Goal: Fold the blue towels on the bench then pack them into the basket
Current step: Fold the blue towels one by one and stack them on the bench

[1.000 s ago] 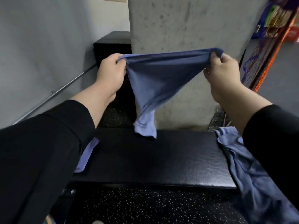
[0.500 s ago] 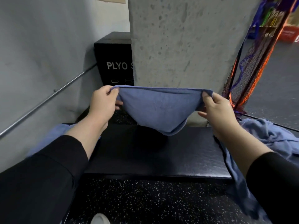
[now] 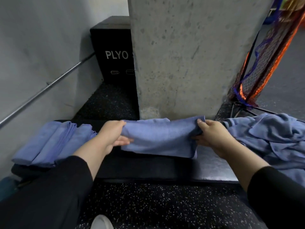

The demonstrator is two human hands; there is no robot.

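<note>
Left hand (image 3: 113, 136) and right hand (image 3: 212, 138) each grip an end of the half-folded blue towel (image 3: 158, 139) at desk (image 3: 148, 169) centre; uneven release risks skewed fold

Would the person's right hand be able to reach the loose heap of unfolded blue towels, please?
Probably yes, once it lets go: the right hand grips the half-folded blue towel, and the heap of unfolded blue towels lies right beside it on the black padded bench with nothing between.
</note>
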